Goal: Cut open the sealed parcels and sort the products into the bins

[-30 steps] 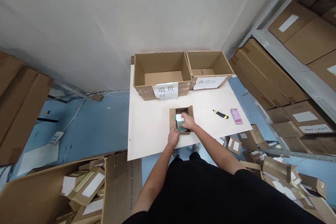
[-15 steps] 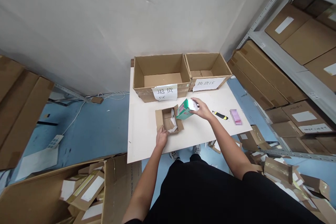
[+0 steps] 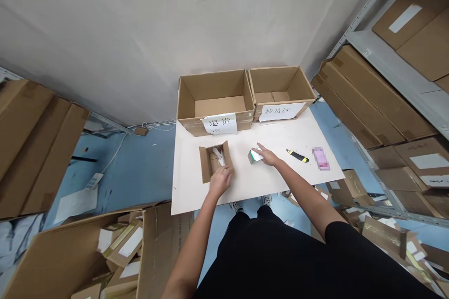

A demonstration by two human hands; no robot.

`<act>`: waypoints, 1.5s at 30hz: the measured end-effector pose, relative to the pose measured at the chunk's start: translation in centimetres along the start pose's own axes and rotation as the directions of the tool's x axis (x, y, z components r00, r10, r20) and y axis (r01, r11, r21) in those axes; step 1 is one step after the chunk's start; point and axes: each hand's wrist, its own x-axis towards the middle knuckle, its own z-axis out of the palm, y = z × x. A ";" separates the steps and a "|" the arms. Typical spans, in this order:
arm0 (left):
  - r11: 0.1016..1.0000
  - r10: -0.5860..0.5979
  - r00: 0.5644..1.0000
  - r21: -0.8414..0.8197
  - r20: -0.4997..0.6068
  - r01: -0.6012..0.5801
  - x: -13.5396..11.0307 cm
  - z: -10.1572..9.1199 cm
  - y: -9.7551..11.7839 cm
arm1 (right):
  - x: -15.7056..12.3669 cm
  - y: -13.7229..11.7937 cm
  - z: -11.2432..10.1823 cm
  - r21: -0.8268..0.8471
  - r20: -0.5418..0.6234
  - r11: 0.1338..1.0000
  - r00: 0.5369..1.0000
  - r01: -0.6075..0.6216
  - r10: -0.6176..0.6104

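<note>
A small open cardboard box (image 3: 212,162) with white paper inside sits on the white table (image 3: 245,187). My left hand (image 3: 220,181) grips its near right corner. A green and white carton (image 3: 254,155) lies on the table to the right of the box. My right hand (image 3: 267,155) rests on top of the carton with fingers stretched flat over it.
Two large open cardboard boxes (image 3: 214,99) (image 3: 280,88) with paper labels stand at the table's back. A yellow and black utility knife (image 3: 297,155) and a pink object (image 3: 321,158) lie at the right. Shelving with boxes (image 3: 386,103) stands at the right; piled parcels (image 3: 115,247) fill the floor.
My right hand lifted the green carton out of the small box, carried it right and set it down on the table. My left hand shifted the small box left.
</note>
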 end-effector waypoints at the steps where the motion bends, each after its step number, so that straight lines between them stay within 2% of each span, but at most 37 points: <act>1: 0.998 0.058 0.998 -0.023 0.025 -0.058 2.4 0.8 1.9 | 0.0 0.2 0.0 0.041 0.010 0.999 1.000 -0.008 0.007; 4: 0.985 0.171 0.979 -0.051 0.110 -0.167 10.3 3.5 6.2 | 0.3 0.5 0.8 0.275 -0.048 0.961 0.998 -0.035 0.050; 6: 0.971 0.237 0.940 -0.044 0.245 -0.234 14.7 5.1 7.4 | 0.4 0.7 1.7 0.431 -0.113 0.902 0.988 -0.043 0.101; 8: 0.958 0.269 0.874 -0.018 0.405 -0.286 17.3 6.1 7.7 | 0.4 1.1 2.6 0.533 -0.165 0.843 0.969 -0.068 0.182; 10: 0.958 0.223 0.834 0.044 0.504 -0.283 18.4 6.4 7.4 | 0.2 1.8 3.2 0.596 -0.199 0.794 0.936 -0.119 0.289; 13: 0.975 0.086 0.848 0.129 0.522 -0.178 18.7 5.5 7.2 | -0.5 2.6 3.6 0.641 -0.205 0.749 0.902 -0.171 0.381; 17: 0.993 -0.088 0.870 0.108 0.486 0.040 19.4 3.7 7.9 | -1.2 2.7 4.3 0.675 -0.173 0.733 0.946 -0.088 0.273; 19: 0.974 -0.225 0.874 0.089 0.431 0.207 19.7 3.2 8.5 | -1.3 2.3 4.7 0.710 -0.116 0.698 0.961 -0.096 0.249; 21: 0.934 -0.354 0.867 0.085 0.350 0.347 19.5 3.2 8.9 | -1.3 1.6 5.0 0.725 -0.062 0.672 0.957 -0.152 0.283; 24: 0.901 -0.434 0.877 0.120 0.203 0.418 18.1 3.6 9.3 | -1.3 0.6 5.3 0.654 -0.086 0.731 0.942 -0.193 0.326; 26: 0.914 -0.404 0.903 0.110 0.146 0.392 16.8 4.0 9.4 | -1.4 0.0 5.3 0.547 -0.160 0.819 0.938 -0.174 0.306; 28: 0.932 -0.361 0.918 0.030 0.167 0.361 15.5 4.5 9.4 | -1.5 -0.6 5.2 0.445 -0.232 0.879 0.926 -0.171 0.297; 31: 0.917 -0.296 0.923 -0.198 0.245 0.347 14.1 5.6 9.3 | -1.7 -1.1 4.9 0.413 -0.280 0.889 0.901 -0.199 0.331; 33: 0.852 -0.294 0.925 -0.373 0.240 0.367 13.6 6.5 9.0 | -2.0 -1.1 4.7 0.416 -0.315 0.893 0.893 -0.173 0.320; 37: 0.607 -0.337 0.908 -0.680 0.249 0.412 13.3 7.9 8.1 | -2.7 -1.0 4.0 0.336 -0.428 0.940 0.881 -0.052 0.202; 39: 0.528 -0.273 0.920 -0.756 0.280 0.387 13.0 8.2 7.3 | -2.9 -1.0 3.6 0.301 -0.404 0.950 0.892 -0.077 0.200; 40: 0.516 -0.229 0.930 -0.774 0.288 0.367 12.8 8.3 7.0 | -2.9 -1.1 3.4 0.282 -0.372 0.953 0.904 -0.107 0.212; 43: 0.547 -0.099 0.957 -0.788 0.274 0.283 11.9 8.7 6.2 | -2.3 -1.8 2.6 0.161 -0.230 0.972 0.951 -0.173 0.207; 45: 0.593 -0.029 0.970 -0.777 0.241 0.211 11.3 9.0 6.0 | -1.6 -2.6 2.1 0.046 -0.128 0.971 0.963 -0.234 0.238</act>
